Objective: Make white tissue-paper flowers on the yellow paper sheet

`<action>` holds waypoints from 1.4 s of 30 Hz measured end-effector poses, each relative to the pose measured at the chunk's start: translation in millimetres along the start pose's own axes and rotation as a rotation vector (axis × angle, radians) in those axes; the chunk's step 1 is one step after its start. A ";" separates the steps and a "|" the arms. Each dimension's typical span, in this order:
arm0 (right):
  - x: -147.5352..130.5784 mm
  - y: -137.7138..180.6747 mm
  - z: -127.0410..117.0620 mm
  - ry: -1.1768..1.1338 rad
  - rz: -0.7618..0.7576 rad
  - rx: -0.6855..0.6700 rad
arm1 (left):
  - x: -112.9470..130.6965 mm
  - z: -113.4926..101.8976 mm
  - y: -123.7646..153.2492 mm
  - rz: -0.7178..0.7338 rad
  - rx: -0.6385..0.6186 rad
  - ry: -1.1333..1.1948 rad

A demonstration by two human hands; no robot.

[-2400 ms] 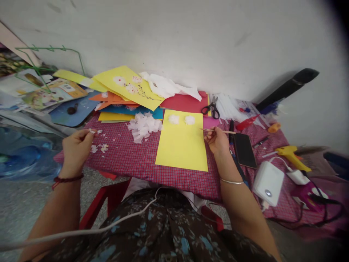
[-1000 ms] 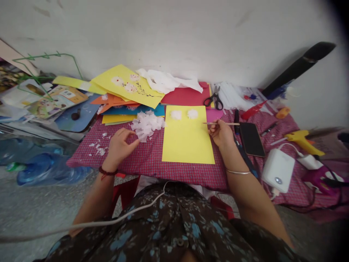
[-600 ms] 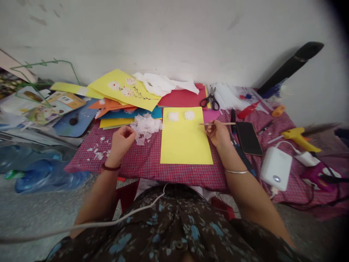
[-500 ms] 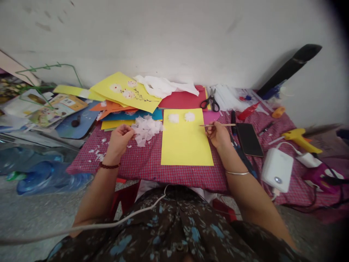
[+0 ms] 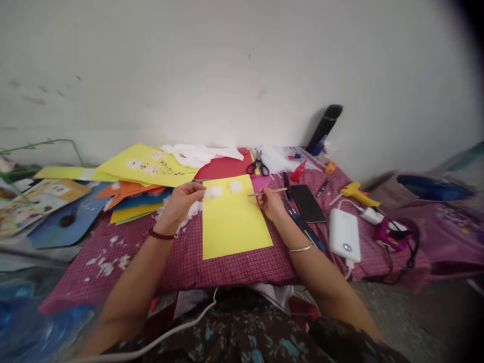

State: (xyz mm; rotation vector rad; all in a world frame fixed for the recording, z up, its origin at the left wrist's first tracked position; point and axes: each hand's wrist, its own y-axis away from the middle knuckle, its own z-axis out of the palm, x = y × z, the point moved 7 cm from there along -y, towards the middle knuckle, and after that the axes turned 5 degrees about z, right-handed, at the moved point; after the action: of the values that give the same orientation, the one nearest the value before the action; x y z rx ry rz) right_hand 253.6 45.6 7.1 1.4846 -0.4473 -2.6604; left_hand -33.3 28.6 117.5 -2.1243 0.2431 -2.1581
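Note:
A yellow sheet of paper [image 5: 232,222] lies on the red checked cloth [image 5: 181,262] in front of me, with two white tissue puffs [image 5: 225,189] near its far edge. My left hand [image 5: 180,200] is at the sheet's far left corner, fingers pinched, above a pile of white tissue pieces [image 5: 187,214]; what it pinches is too small to name. My right hand [image 5: 269,201] rests at the sheet's right edge, closed on a thin wooden stick [image 5: 266,191] that points left towards the puffs.
Coloured paper sheets [image 5: 139,174] are stacked at the back left, black scissors [image 5: 258,165] on red paper behind. To the right lie a black phone [image 5: 307,202], pens [image 5: 298,219], a white power bank [image 5: 344,234], a yellow glue gun [image 5: 355,193]. White scraps [image 5: 106,259] dot the cloth's left.
My left hand has moved from the scraps at the left, past the tissue pile, to the yellow sheet's far left corner. The camera has tilted up. The right hand still holds the stick.

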 end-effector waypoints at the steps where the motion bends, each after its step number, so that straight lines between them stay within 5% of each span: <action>1: -1.0 0.1 1.0 -0.001 -0.015 -0.009 | 0.9 7.3 -2.6 -0.005 -0.010 0.019; 11: -9.9 23.9 33.8 0.100 -0.190 -0.237 | -27.4 79.4 -0.2 -0.117 -0.159 0.262; 24: -0.3 55.7 66.9 0.361 -0.297 -0.469 | -61.2 104.6 20.9 0.115 -0.293 -0.065; 31: -7.5 49.2 53.0 0.368 -0.350 -0.288 | -55.7 92.2 27.3 0.031 -0.238 0.016; 42: -10.0 51.8 45.2 0.312 -0.266 -0.265 | -70.1 41.5 27.1 -0.026 -0.014 0.114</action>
State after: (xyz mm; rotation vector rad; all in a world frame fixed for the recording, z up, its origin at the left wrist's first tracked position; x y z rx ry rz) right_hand 216.4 8.0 52.2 1.9328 0.1280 -2.4673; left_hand 8.4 13.3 44.1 -2.0251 0.2418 -2.3012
